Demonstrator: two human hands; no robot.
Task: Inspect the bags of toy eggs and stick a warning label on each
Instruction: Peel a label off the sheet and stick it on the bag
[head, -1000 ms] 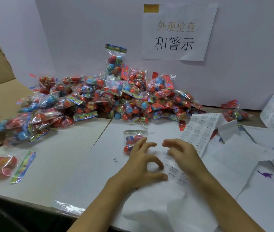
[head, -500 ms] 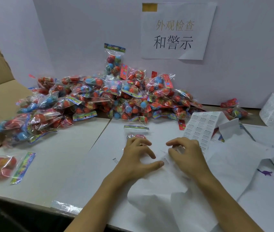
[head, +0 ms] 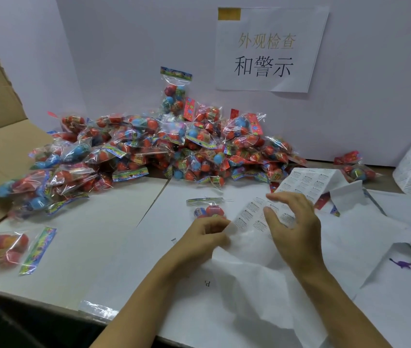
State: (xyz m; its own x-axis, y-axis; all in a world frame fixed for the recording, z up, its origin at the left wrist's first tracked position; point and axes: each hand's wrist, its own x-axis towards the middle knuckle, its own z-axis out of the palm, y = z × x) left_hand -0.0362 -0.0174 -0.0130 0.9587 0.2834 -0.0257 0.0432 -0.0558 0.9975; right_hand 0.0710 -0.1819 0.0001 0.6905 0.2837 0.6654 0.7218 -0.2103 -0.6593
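label sheet (head: 257, 217) lifted between both hands now.

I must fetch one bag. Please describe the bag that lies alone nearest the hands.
Find the big pile of bags against the back wall. Just before it, on white paper, one small bag lies alone, above the left hand. Unlike its neighbours, it touches no other bag.

Both forearms reach in from the near edge, bare to the wrist. The left hand (head: 203, 238) lies knuckles-up with fingers curled under (their tips hidden). Just right of it, the right hand (head: 293, 222) hovers, fingers arched and spread, thumb pointing left.
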